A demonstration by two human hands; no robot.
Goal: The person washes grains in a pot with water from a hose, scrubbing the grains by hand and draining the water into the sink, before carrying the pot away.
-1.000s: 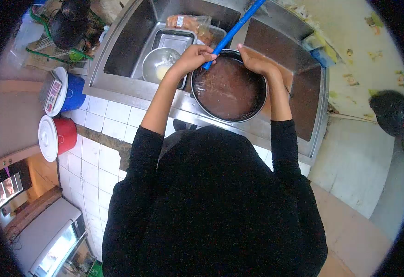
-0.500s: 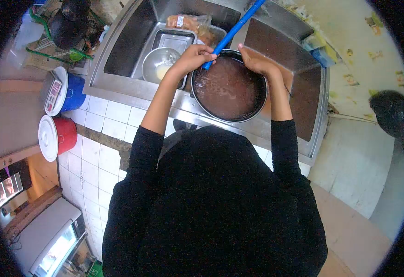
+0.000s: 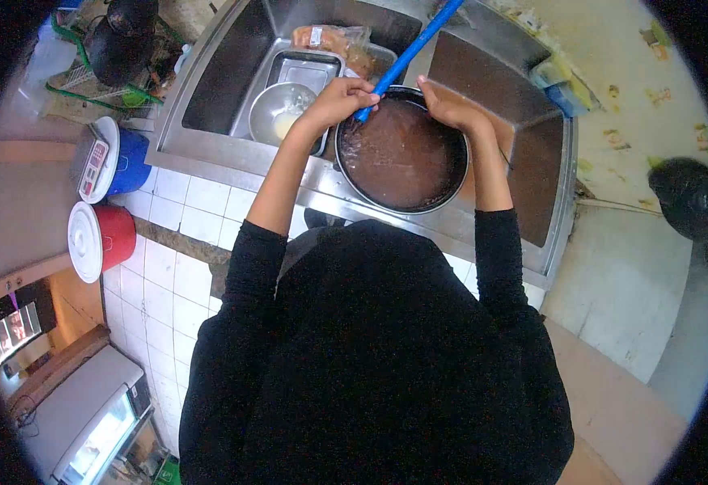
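My left hand (image 3: 342, 102) is closed on a blue hose (image 3: 409, 55) close to its lower end. That end hangs over the upper left rim of a large round pot (image 3: 344, 168). Brownish, cloudy liquid (image 3: 406, 158) with streaks of light froth fills the pot. At the pot's upper right rim is my right hand (image 3: 449, 109), holding the edge; some of its fingers are hidden. The pot stands at the front of a steel sink (image 3: 208, 148), partly over the right basin (image 3: 483, 77), whose floor looks brown.
Left of the pot are a metal bowl (image 3: 266, 113) with something pale inside, a metal tray (image 3: 321, 71) and a plastic-wrapped orange-brown package (image 3: 321, 37). Lidded blue (image 3: 130, 162) and red (image 3: 119, 234) buckets stand farther left. A scale (image 3: 92, 168) rests on the blue one.
The froth pattern on the liquid has shifted a little. Both hands, the hose and the pot stay in place.
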